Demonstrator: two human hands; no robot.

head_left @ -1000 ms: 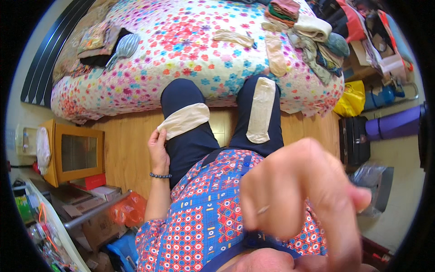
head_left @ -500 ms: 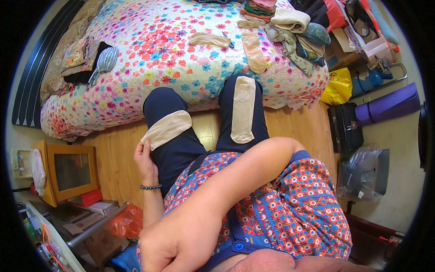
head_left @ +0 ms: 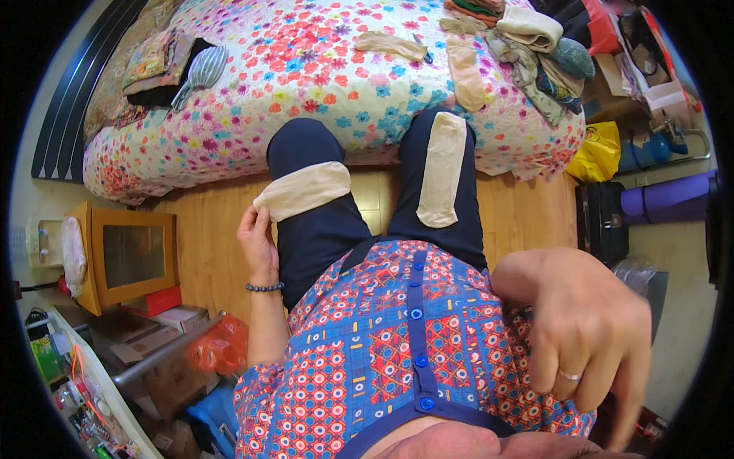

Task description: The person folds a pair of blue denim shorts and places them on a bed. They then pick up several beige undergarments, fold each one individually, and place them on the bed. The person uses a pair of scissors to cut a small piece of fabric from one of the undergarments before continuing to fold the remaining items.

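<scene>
A beige sock [head_left: 310,188] lies across my left thigh, and my left hand [head_left: 260,239] pinches its outer end between thumb and fingers. Lengthwise on my right thigh rests a second beige sock [head_left: 442,170], untouched by either hand. My right hand [head_left: 589,329], with a ring on one finger, is raised close to the camera at the right of my shirt. Its fingers bend downward and inward; the fingertips are partly hidden, so whatever they may hold cannot be made out.
The flowered bed [head_left: 252,92] is in front of my knees. More beige socks [head_left: 390,46] and a small blue-handled tool [head_left: 428,57] lie there, between folded clothes [head_left: 157,65] and a clothes pile [head_left: 531,65]. A wooden cabinet [head_left: 134,252] stands left, a black case [head_left: 602,222] right.
My right hand has swung from the lower left across my body to the right side. My left hand keeps its pinch on the sock. The view has shifted slightly.
</scene>
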